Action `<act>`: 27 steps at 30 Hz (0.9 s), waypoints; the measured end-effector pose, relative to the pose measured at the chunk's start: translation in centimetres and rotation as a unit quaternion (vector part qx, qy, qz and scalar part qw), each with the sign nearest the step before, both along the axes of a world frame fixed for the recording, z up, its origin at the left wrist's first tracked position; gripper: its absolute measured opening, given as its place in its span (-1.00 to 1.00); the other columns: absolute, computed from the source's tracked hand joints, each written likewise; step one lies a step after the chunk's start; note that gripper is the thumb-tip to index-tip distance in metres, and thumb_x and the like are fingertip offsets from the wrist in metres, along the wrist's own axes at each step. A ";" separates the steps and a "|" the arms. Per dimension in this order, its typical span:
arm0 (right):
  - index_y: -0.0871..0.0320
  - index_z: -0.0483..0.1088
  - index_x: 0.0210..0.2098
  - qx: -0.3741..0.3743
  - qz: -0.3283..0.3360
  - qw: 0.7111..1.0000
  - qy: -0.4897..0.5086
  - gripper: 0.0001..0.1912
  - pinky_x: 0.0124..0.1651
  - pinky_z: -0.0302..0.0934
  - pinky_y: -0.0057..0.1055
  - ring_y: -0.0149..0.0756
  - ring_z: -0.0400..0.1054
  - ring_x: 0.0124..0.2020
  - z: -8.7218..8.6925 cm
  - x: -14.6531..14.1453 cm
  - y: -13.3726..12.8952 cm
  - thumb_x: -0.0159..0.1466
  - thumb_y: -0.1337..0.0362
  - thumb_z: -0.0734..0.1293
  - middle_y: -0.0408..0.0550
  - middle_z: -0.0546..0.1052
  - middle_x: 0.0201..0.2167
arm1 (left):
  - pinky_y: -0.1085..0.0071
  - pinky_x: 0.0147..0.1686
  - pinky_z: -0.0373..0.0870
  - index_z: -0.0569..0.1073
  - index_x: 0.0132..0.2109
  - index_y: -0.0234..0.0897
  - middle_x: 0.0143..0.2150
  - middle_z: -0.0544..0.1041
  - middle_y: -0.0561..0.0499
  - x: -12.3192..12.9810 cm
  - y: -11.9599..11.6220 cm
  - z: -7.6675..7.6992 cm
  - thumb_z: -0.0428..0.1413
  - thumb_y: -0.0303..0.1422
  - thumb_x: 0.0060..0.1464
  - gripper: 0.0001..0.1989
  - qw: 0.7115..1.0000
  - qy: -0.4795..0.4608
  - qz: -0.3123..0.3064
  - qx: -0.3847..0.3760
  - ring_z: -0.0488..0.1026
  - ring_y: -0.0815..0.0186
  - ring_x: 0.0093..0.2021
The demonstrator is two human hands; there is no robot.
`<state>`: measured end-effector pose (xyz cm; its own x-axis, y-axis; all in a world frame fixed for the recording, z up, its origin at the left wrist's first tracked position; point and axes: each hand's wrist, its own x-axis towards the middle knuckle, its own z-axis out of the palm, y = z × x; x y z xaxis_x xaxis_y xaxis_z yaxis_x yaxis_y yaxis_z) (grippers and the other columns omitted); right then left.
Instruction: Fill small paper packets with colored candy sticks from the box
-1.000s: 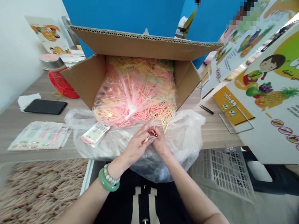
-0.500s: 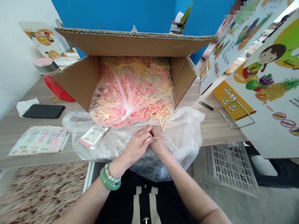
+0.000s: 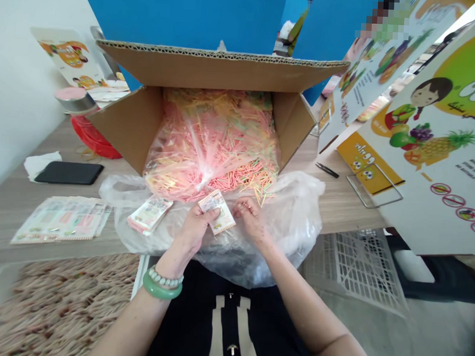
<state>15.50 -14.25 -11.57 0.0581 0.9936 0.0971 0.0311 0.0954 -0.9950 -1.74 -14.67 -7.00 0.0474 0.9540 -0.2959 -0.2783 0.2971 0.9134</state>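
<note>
My left hand (image 3: 196,223) pinches a small printed packet (image 3: 216,213) with striped ends, thumb across its face. Just to the right is my right hand (image 3: 252,217), fingers curled together beside the packet's edge; what they hold, if anything, is too small to make out. Under both hands spreads a clear plastic bag (image 3: 295,213). A stack of similar packets (image 3: 150,214) lies on it to the left. Beyond the hands, thin pink, yellow and green sticks (image 3: 239,151) fill the bag inside an open cardboard box (image 3: 235,71).
On the left of the table are a black phone (image 3: 69,173), flat printed sheets (image 3: 62,219) and a red bag (image 3: 94,138). Tweezers (image 3: 327,170) lie right of the box, near printed cartons (image 3: 435,130). A bin of packets (image 3: 59,307) stands below left, a white crate (image 3: 370,264) below right.
My hands, together before, have moved apart. A packet now shows in my left hand, which has shifted left and turned its thumb upward. My right hand has hardly moved.
</note>
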 end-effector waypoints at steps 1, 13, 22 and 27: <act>0.03 0.42 -0.29 -0.007 -0.012 0.999 0.033 -0.88 -0.27 0.23 -0.33 -0.28 0.36 -0.41 0.1 0.1 0.2 0.27 0.15 0.29 -0.19 0.50 -0.44 | 0.35 -0.24 0.51 0.60 -0.26 -0.31 -0.32 0.65 0.00 -0.1 0.0 0.0 0.38 -0.30 -0.21 -0.69 1.000 0.005 -0.007 0.007 0.54 0.28 -0.33; 0.01 0.48 -0.22 0.028 0.028 0.998 -0.057 -0.84 -0.15 0.25 -0.25 -0.22 0.37 -0.30 -0.7 -0.1 0.1 0.18 0.31 0.36 -0.15 0.52 -0.35 | 0.11 0.13 0.41 0.59 -0.20 -0.23 0.20 0.53 -0.14 0.6 -1.2 2.3 0.07 -0.53 0.19 -0.79 0.781 0.426 -0.214 0.404 0.50 0.09 0.10; 0.02 0.47 -0.05 0.052 0.034 0.993 -0.097 -0.67 -0.08 0.31 -0.24 -0.20 0.43 -0.23 -1.5 -0.2 -0.4 0.18 0.28 0.34 -0.10 0.57 -0.26 | 0.14 -0.07 0.43 0.54 -0.12 -0.37 -0.17 0.60 -0.19 2.1 -1.0 2.7 -0.01 -0.61 0.19 -0.74 0.602 0.622 -0.283 0.412 0.53 0.06 -0.16; 0.02 0.44 -0.25 0.014 -0.038 0.998 -0.043 -0.87 -0.16 0.29 -0.28 -0.22 0.40 -0.30 0.0 1.5 0.6 0.24 0.21 0.27 -0.15 0.52 -0.39 | 0.27 -0.14 0.42 0.54 -0.20 -0.25 -0.23 0.60 -0.06 -0.5 0.4 2.7 0.02 -0.59 0.12 -0.75 0.763 0.528 -0.177 0.328 0.52 0.17 -0.22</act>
<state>17.00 -13.64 -11.55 0.1242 0.9833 0.1331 0.1244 0.1176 -0.9852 -2.21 -14.22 -4.29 0.4026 0.8959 0.1877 0.7074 -0.4346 0.5573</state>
